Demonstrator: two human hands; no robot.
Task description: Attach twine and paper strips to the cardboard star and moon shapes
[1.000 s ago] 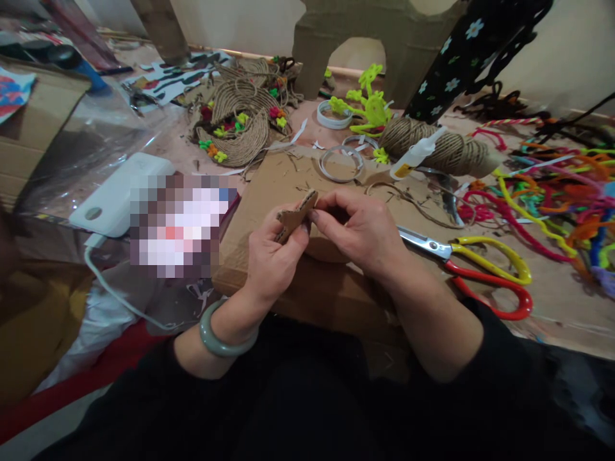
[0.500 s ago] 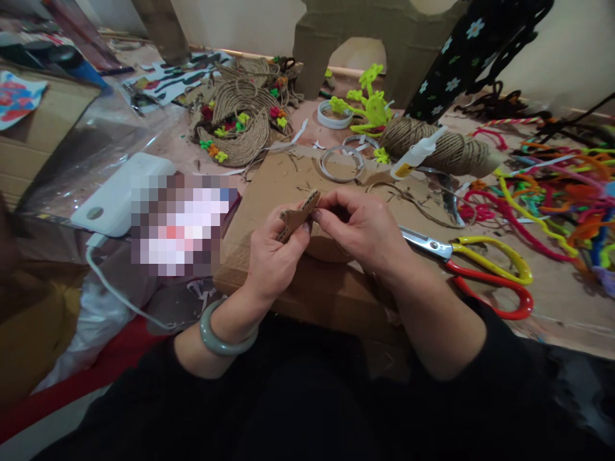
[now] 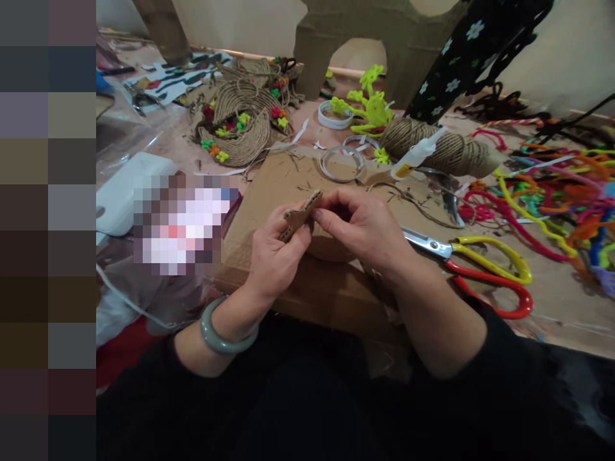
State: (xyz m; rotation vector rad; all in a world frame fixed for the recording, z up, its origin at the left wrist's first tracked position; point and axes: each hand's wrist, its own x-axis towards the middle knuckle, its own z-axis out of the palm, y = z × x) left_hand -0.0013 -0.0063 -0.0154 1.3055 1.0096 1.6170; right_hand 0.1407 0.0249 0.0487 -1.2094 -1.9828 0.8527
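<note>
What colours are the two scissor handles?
One yellow handle, one red handle; the head view shows them best.

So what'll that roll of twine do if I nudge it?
The twine roll is round and lies on its side, so it may well roll. The white bottle appears to lean on it, so that could shift too. The roll's surface looks coarse, so it's probably not slippery.
</note>
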